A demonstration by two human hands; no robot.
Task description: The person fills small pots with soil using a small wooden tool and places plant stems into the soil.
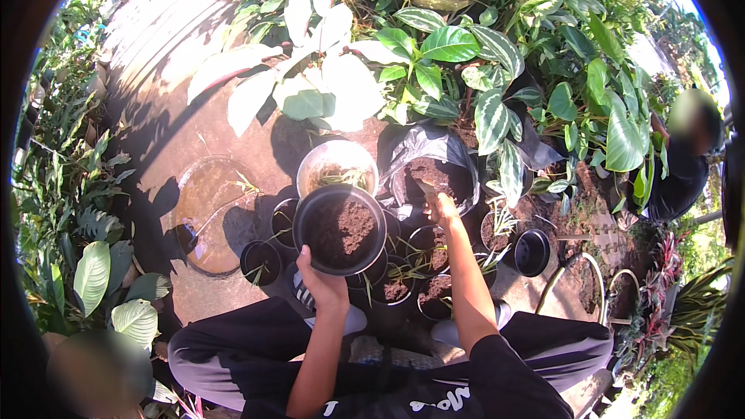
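Note:
My left hand point(324, 285) grips the rim of a round black plant pot point(303, 252), tilted so that its inside shows. Dark brown soil point(353, 226) lies in the pot, mostly on the right side. My right hand point(442, 209) reaches over an open black plastic bag point(466, 157) of soil. Its fingers are closed on a small trowel-like tool point(424, 188), whose blade points into the soil and is partly hidden. Behind the held pot stands a white tub point(313, 161) with thin green plantlets in it.
Several small black pots point(394, 289) with soil and grassy seedlings stand between my legs. A black pot point(532, 253) lies to the right. At the left is a round, wet cover point(206, 217) on the ground. Leafy plants point(497, 54) crowd the far side; another person point(679, 178) sits at the right.

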